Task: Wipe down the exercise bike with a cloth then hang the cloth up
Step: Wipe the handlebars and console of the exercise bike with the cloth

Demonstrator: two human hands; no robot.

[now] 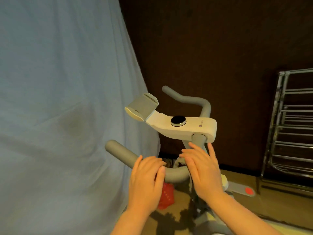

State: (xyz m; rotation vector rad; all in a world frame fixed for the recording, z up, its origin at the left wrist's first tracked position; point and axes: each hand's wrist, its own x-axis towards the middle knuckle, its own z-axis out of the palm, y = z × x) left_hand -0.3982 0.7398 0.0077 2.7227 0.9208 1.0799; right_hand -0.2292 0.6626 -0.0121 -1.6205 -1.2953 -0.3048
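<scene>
The exercise bike's white console [184, 128] with a round black dial stands in the middle, a grey phone holder [142, 107] at its front. Grey handlebars curve out on both sides. My left hand [146, 180] lies on the near handlebar [122, 150], fingers curled over the bar. My right hand [203, 168] hovers with straight fingers just below the console, in front of the grey stem [199, 139], and holds nothing. No cloth shows in either hand.
A pale blue sheet [59, 99] hangs along the left. A metal drying rack [291, 126] stands at the right against the dark wall. A red object [166, 195] lies on the floor under the handlebar, beside the bike's base [242, 189].
</scene>
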